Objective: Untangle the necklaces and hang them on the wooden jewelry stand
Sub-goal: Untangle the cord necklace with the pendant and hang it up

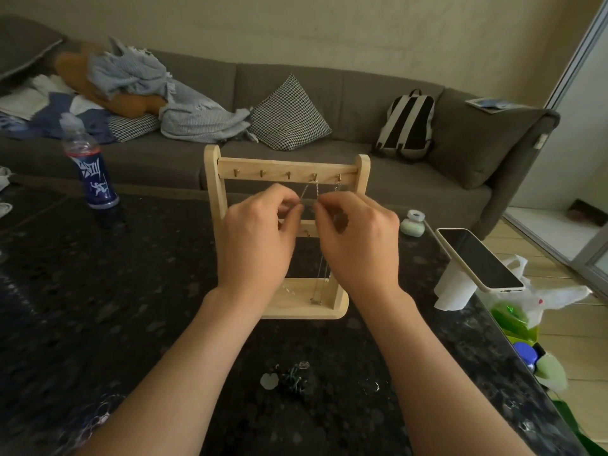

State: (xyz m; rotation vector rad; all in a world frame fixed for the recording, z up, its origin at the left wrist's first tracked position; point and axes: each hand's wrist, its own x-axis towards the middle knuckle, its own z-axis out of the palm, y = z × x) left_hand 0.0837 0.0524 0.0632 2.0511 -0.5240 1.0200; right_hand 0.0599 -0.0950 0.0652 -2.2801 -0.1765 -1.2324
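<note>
Head view: necklaces point(316, 189) hang on wooden stand point(286, 166).

Jewelry stand point(286, 166) mid-desk point(98, 307), bottle point(93, 172) left, phone point(478, 258) right, tangled necklaces point(291, 378) in front, sofa point(362, 93) behind

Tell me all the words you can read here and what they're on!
No text reads clearly.
Bottle: white graffiti-style lettering on its blue label, too stylised and blurred to read.
Booklet on the sofa arm: too small.
Phone: dark screen, no text.
</note>
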